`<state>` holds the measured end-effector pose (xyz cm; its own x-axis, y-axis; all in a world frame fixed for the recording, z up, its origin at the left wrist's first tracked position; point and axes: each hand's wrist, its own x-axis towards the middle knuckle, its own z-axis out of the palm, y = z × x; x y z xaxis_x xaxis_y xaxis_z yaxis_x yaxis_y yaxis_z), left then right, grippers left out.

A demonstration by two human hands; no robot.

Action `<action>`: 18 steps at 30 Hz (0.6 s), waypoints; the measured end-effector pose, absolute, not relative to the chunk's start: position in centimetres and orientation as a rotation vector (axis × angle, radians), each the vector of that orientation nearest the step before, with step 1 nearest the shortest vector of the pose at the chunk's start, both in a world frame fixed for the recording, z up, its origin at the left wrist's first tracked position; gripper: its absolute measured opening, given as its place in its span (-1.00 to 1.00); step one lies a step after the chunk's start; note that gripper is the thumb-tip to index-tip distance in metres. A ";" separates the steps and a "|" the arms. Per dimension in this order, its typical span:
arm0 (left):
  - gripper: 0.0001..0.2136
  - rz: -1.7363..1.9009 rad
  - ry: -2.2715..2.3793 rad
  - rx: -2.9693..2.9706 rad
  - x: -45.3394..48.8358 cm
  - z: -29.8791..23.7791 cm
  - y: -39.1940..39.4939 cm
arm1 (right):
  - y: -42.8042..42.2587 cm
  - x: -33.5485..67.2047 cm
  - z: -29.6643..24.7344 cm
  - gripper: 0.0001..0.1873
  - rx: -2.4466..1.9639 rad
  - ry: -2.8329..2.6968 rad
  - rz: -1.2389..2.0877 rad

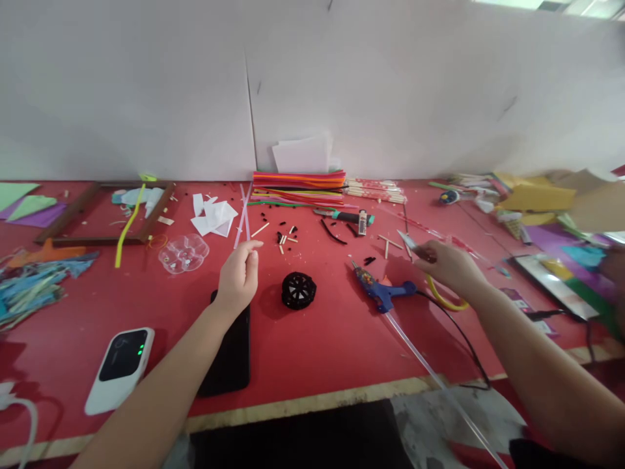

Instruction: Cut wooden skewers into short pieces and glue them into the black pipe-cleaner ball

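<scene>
Ball [298, 290] between left hand [239, 273], right hand [446, 264]; bare table [317, 352] toward near edge

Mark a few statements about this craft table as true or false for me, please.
1. The left hand pinches the end of a thin clear plastic stick. True.
2. The blue glue gun is held in the right hand. False: it lies on the red table, and the right hand holds yellow-handled scissors.
3. The black round lattice ball lies on the table between the two hands. True.
4. The white pocket device with green lights lies beside the right forearm. False: it lies near the left forearm.
</scene>
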<state>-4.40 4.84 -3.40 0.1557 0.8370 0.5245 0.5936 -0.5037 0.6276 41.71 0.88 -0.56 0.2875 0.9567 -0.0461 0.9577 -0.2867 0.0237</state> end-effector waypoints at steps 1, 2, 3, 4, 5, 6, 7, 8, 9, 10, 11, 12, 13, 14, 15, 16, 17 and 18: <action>-0.73 1.258 1.374 2.174 -4.4 -3.5 5.0 | 0.8 41.9 -0.7 -0.66 2.485 1.789 -0.061; -0.73 1.239 1.361 2.190 -4.5 -3.6 5.1 | 0.7 42.1 -0.8 -0.65 2.490 1.739 -0.068; -0.73 1.216 1.347 2.207 -4.5 -3.7 5.3 | 0.6 42.3 -0.8 -0.65 2.492 1.694 -0.068; -0.73 1.191 1.337 2.222 -4.5 -3.8 5.5 | 0.6 42.5 -0.8 -0.64 2.492 1.654 -0.061; -0.73 1.167 1.331 2.231 -4.5 -3.9 5.6 | 0.6 42.6 -0.8 -0.64 2.487 1.623 -0.048; -0.74 1.146 1.331 2.233 -4.5 -4.0 5.7 | 0.7 42.8 -0.8 -0.64 2.475 1.610 -0.032; -0.74 1.126 1.338 2.229 -4.5 -4.0 5.8 | 0.7 42.8 -0.8 -0.63 2.457 1.616 -0.013; -0.74 1.108 1.348 2.219 -4.4 -4.0 5.8 | 0.9 42.8 -0.8 -0.63 2.433 1.645 0.010; -0.75 1.089 1.359 2.208 -4.4 -4.0 5.7 | 1.0 42.6 -0.7 -0.63 2.400 1.696 0.034; -0.75 1.069 1.370 2.197 -4.3 -4.0 5.7 | 1.2 42.2 -0.6 -0.63 2.357 1.769 0.053; -0.75 1.050 1.379 2.188 -4.3 -4.0 5.6 | 1.4 41.7 -0.4 -0.64 2.296 1.863 0.058; -0.76 1.032 1.385 2.183 -4.2 -3.9 5.4 | 1.7 41.0 -0.3 -0.66 2.214 1.975 0.042; -0.76 1.016 1.388 2.180 -4.2 -3.9 5.3 | 2.1 40.2 -0.1 -0.68 2.112 2.095 0.006; -0.76 1.004 1.389 2.179 -4.2 -3.8 5.2 | 2.4 39.4 0.1 -0.71 1.982 2.219 -0.056; -0.76 0.994 1.389 2.179 -4.2 -3.7 5.2 | 2.8 38.5 0.2 -0.75 1.847 2.326 -0.126; -0.76 0.988 1.390 2.178 -4.2 -3.7 5.1 | 3.3 37.7 0.3 -0.77 1.733 2.410 -0.180; -0.76 0.985 1.392 2.175 -4.2 -3.6 5.1 | 3.8 36.9 0.3 -0.75 1.642 2.470 -0.220; -0.76 0.985 1.395 2.172 -4.3 -3.6 5.0 | 4.3 36.2 0.3 -0.71 1.584 2.511 -0.238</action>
<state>-4.26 5.05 -3.59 0.2631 0.8976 0.3538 0.6341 -0.4372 0.6378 36.22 4.35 0.25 -0.4247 0.8777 -0.2218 0.9038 0.4254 -0.0473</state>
